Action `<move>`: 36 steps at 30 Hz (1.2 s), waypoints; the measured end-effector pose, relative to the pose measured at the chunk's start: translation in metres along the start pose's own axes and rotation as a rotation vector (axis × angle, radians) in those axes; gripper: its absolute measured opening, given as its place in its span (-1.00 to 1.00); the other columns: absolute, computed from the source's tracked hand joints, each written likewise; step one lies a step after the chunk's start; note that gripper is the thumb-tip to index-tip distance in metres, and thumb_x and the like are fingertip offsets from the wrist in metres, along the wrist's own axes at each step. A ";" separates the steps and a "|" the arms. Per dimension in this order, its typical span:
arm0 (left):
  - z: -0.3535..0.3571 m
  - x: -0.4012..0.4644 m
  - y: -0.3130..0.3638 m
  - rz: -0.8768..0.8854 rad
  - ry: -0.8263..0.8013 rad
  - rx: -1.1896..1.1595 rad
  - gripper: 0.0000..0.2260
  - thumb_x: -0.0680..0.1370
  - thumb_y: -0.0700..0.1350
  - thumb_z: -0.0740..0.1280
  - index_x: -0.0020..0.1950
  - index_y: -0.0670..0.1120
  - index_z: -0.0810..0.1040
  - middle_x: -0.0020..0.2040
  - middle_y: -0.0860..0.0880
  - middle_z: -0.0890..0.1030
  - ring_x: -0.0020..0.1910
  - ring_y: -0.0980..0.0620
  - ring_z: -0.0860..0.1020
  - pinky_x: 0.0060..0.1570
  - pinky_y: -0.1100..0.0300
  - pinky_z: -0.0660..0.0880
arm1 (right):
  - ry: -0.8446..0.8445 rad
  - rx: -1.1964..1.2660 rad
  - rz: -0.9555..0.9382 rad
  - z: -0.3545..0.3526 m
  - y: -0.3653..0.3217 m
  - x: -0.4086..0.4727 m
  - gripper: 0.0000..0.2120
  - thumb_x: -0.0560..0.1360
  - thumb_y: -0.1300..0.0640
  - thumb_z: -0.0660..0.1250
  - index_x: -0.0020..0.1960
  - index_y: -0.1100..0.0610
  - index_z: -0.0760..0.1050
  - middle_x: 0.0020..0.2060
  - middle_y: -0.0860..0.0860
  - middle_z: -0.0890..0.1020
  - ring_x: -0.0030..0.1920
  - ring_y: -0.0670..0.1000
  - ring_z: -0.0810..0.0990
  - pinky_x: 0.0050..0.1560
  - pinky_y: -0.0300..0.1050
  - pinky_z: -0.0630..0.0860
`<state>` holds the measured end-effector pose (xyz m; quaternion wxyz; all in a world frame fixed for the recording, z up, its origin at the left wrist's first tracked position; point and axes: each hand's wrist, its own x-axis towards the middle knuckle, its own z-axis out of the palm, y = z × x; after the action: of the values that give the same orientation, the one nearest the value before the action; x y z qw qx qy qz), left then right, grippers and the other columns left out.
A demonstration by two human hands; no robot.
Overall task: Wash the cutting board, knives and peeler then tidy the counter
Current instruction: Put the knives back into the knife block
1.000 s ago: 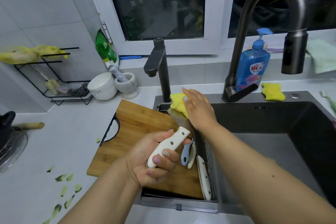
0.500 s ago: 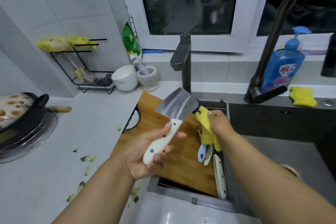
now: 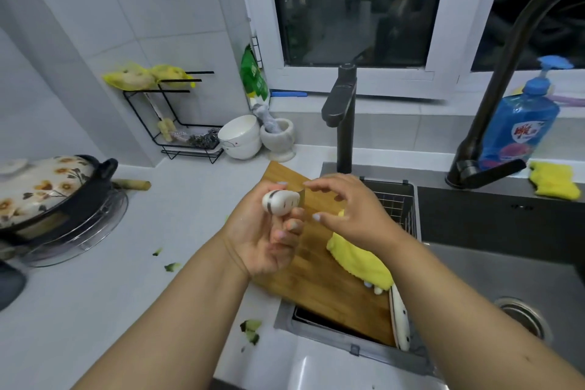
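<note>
Dropped onto the cutting board (image 3: 319, 279), yellow cloth (image 3: 357, 258); left hand (image 3: 269, 231) grips cleaver (image 3: 281, 201).

1 view only — a wide-angle camera worn on the head, looking forward and down over the sink (image 3: 493, 266). It sits close above it: both forearms enter from the bottom edge, and the left hand (image 3: 269, 231) and right hand (image 3: 351, 215) meet near the middle of the frame, just left of the sink's basin. The window (image 3: 351, 6) stands behind the sink along the top, the counter (image 3: 95, 291) spreads to its left, and straight lines bow toward the edges — the lens is wide. No 2nd view shares the scene.
</note>
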<state>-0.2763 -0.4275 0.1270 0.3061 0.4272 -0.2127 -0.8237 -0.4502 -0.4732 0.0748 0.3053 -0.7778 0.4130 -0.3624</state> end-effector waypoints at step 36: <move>-0.034 -0.197 0.073 1.131 0.973 1.245 -0.69 0.42 -0.12 0.50 0.12 0.09 0.59 -0.06 0.15 0.65 -0.04 0.24 0.60 -0.05 0.06 0.59 | -0.214 -0.091 -0.335 0.076 -0.205 0.110 -0.94 0.49 0.15 0.35 -0.10 0.01 0.50 -0.24 -0.14 0.58 -0.20 -0.21 0.54 -0.22 -0.41 0.46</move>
<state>-0.1359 -0.3478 0.2657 0.4306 0.6412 -0.6345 -0.0285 -0.2578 -0.4581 0.2256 0.2472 -0.8828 0.2589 -0.3042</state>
